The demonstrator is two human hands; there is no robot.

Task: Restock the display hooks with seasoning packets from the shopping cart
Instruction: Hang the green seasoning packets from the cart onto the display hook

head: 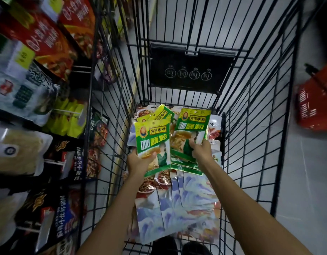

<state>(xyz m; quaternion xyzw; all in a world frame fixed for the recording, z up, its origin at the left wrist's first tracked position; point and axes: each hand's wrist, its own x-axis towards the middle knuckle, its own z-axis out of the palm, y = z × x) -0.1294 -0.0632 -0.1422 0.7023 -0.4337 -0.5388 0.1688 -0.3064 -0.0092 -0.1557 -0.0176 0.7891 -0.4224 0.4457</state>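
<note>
Along the left edge of the frame, display hooks (70, 112) are seen loaded with hanging packets in red, black, yellow and pale wrappers; their number is lost to blur. Just right of them the wire shopping cart (251, 126) is stood, its left wall close to the shelving.

Inside the cart, left of centre, one green-and-yellow seasoning packet (152, 142) is pinched at its lower half by the left grip (138, 162), thumb on the front. Two more packets of the same kind are fanned behind its upper edge. Beside it, with edges touching, a stack of green packets (191, 126) is clasped at the lower right corner by the right grip (202, 150); its layers cannot be counted.

Beneath both, the cart floor is covered by overlapping pale blue packets (186, 205). Above, at the cart's far end, one black flap (190, 69) bearing four round symbols is hung. Open room is left above the packets, between the four wire walls. At the right edge, one red basket (315, 103) is set on the floor, well apart.
</note>
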